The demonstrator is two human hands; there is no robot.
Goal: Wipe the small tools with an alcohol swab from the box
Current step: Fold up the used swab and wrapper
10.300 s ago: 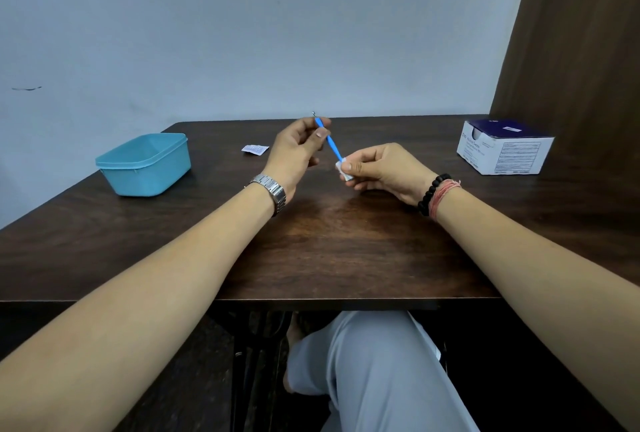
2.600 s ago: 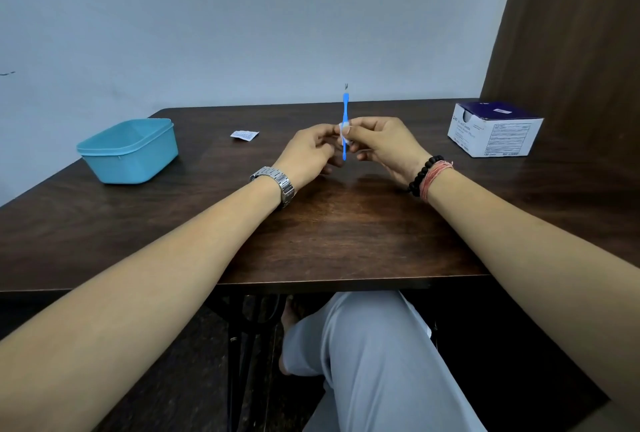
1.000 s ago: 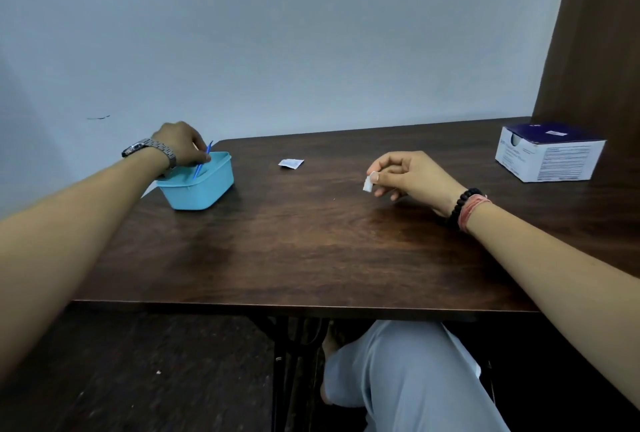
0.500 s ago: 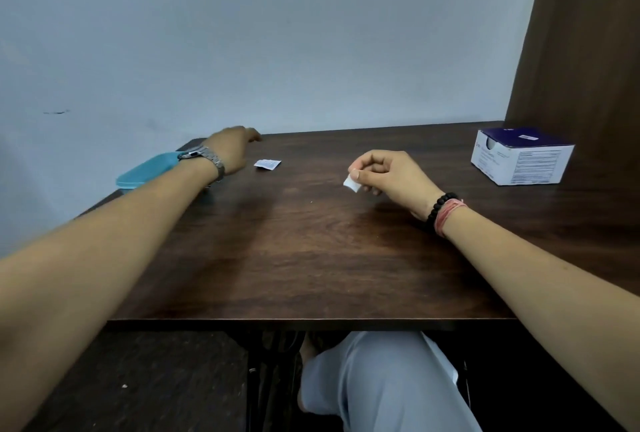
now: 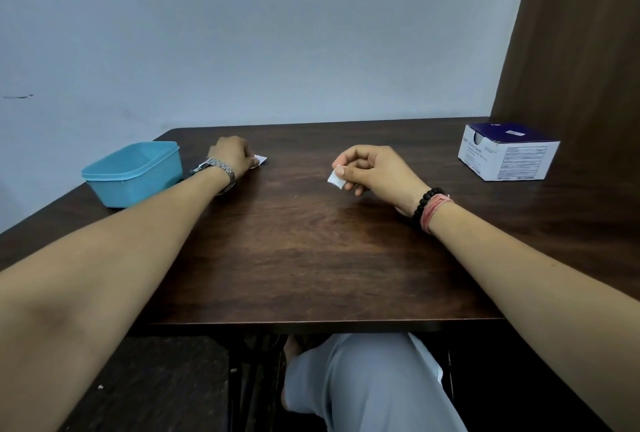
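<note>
My right hand (image 5: 370, 172) hovers just above the middle of the dark wooden table (image 5: 304, 258) and pinches a small white alcohol swab (image 5: 336, 180) between thumb and fingers. My left hand (image 5: 232, 155), with a metal watch on the wrist, lies at the far left of the table. Its fingertips close on a small white torn swab wrapper (image 5: 261, 159), which is mostly hidden under them. The white and dark blue swab box (image 5: 506, 155) stands at the far right. No small tool is in sight.
A light blue plastic container (image 5: 134, 172) stands at the table's left edge, just left of my left wrist; its inside is not visible. A brown wooden panel (image 5: 575, 33) rises behind the box. My knee shows under the table's near edge.
My left hand put the blue tool into the blue container, then moved right to the wrapper and now closes on it. My right hand has kept the swab, nearly still.
</note>
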